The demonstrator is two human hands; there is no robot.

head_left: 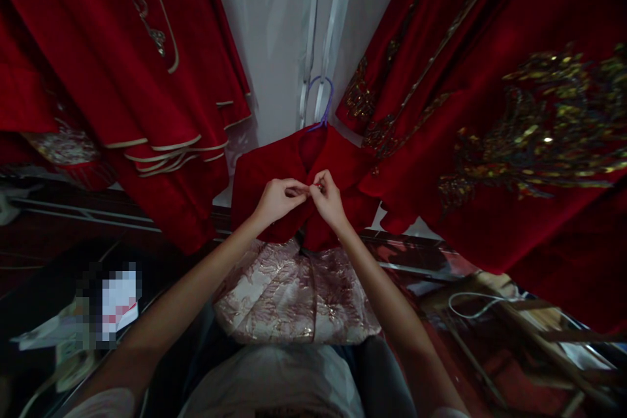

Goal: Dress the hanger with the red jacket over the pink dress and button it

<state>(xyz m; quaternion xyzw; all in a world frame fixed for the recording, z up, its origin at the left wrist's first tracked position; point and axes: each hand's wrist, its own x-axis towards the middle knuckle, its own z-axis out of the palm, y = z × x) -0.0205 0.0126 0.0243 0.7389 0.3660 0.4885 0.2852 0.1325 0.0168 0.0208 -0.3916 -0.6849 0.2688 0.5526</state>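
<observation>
A short red jacket hangs in front of me on a purple hanger. Below its hem shows a pale pink brocade garment with a shiny woven pattern. My left hand is closed in a pinch at the jacket's front edge. Right beside it, my right hand pinches the same front edge, its fingertips nearly touching those of the left. A tiny shiny spot, perhaps a button, shows at the right fingertips; its kind is too small to make out.
Red garments with pale trim hang at the left, and red ones with gold sequins at the right. Behind the hanger run metal rails against a white surface. A wooden frame with a white cable stands at lower right.
</observation>
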